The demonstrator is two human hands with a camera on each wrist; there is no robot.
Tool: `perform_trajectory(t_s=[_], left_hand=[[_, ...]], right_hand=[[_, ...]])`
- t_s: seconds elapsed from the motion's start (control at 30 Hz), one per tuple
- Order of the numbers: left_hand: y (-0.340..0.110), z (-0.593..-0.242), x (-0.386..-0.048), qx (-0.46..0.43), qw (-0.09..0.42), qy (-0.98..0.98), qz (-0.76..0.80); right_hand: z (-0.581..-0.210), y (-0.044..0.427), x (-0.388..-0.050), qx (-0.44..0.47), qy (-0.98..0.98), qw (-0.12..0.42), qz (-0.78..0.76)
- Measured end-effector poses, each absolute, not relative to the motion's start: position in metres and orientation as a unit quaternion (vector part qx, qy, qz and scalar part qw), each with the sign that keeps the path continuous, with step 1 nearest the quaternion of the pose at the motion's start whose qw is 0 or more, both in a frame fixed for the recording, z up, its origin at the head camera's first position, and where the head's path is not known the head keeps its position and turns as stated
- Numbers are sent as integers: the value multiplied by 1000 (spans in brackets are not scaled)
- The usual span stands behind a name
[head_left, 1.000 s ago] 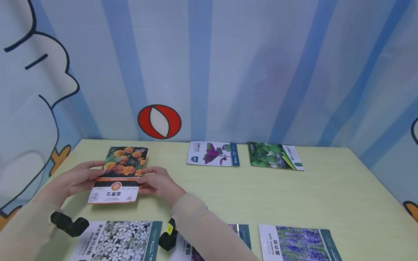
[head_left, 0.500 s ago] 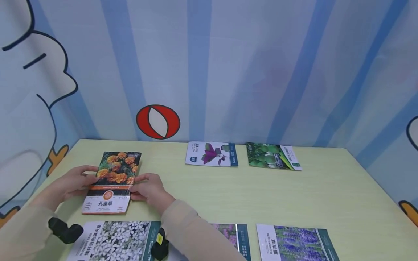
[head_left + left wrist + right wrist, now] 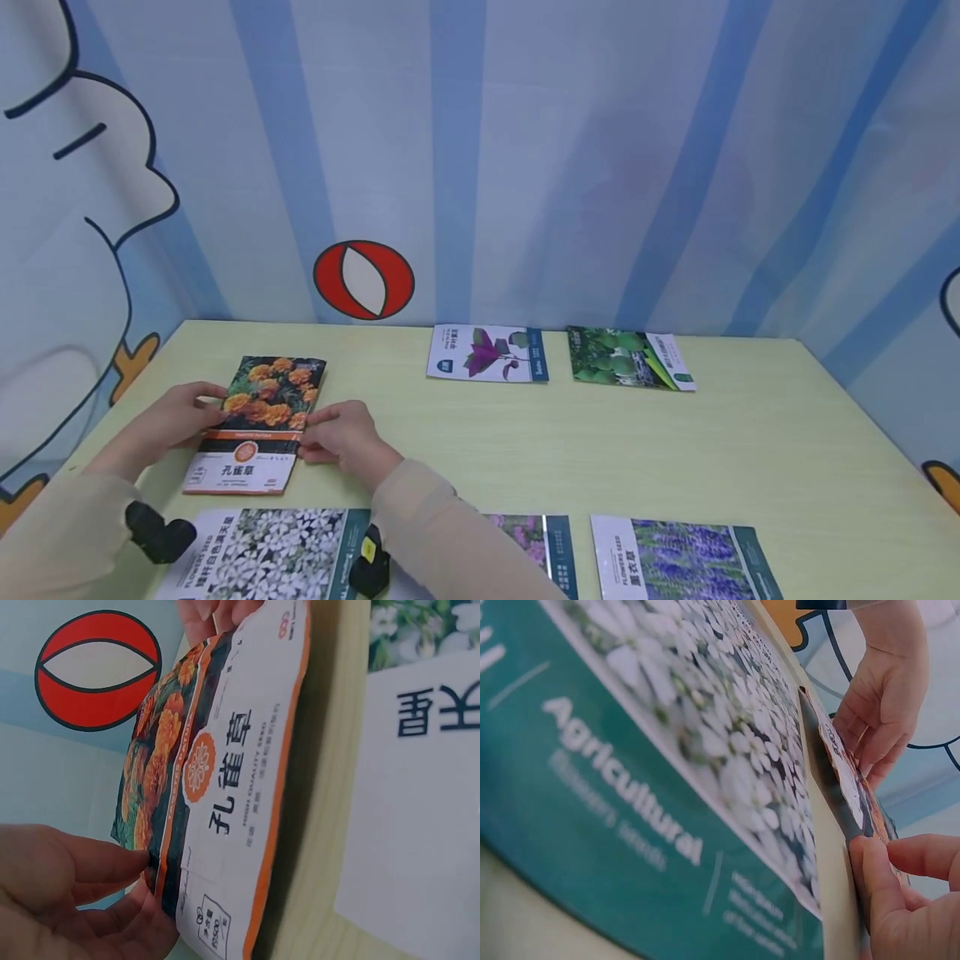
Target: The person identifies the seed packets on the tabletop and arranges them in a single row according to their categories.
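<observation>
An orange marigold seed packet [image 3: 262, 400] lies at the table's left, face up and slightly slanted, between both hands. My left hand [image 3: 168, 419] pinches its left edge; in the left wrist view the thumb and fingers [image 3: 124, 862] hold the packet [image 3: 232, 772] at the side. My right hand [image 3: 347, 439] pinches the opposite edge, and the right wrist view shows that hand [image 3: 915, 900] with thumb and finger at the rim of the packet [image 3: 847, 776]. Just in front lies a white-flower packet [image 3: 277, 554].
At the back edge of the table [image 3: 637, 450] lie a purple-leaf packet [image 3: 487, 354] and a green packet [image 3: 626, 358]. Along the front are a pink-flower packet [image 3: 525, 537], partly under the right sleeve, and a lavender packet [image 3: 686, 558]. A striped cloth backdrop [image 3: 555, 167] stands behind.
Both hands have brought the marigold packet down and slightly left, nearer the white-flower packet. Its last shift is small, and both hands still hold its edges.
</observation>
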State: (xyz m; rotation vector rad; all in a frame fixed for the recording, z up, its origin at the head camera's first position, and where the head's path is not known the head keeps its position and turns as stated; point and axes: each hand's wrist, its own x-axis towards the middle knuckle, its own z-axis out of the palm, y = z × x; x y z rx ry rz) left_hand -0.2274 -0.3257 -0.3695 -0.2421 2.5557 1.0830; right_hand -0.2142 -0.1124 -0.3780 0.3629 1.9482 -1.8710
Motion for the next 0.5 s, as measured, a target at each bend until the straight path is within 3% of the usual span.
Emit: perform_trajectory(t_s=[0.5], left_hand=[[-321, -363, -222, -77, 126, 947, 284]], right_hand=[[-377, -105, -215, 116, 689, 215, -682]])
